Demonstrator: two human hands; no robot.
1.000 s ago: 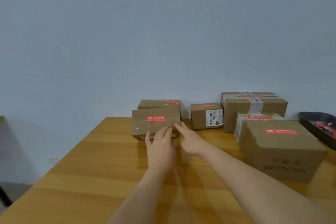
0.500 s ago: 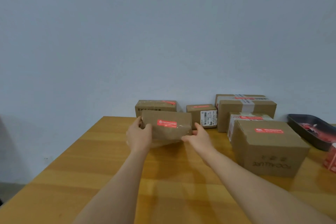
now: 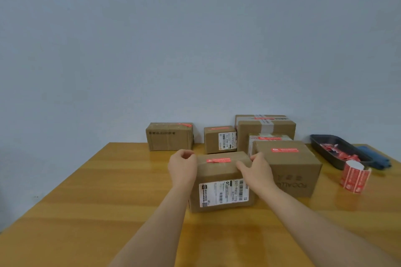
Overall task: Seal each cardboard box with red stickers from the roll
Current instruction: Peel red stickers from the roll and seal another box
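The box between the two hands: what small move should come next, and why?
Probably set the box down near the front edge and let go. Both the left hand and the right hand grip its ends, so neither is free to reach the sticker roll standing at the right. The top shows one red sticker; whether another side needs one cannot be told.
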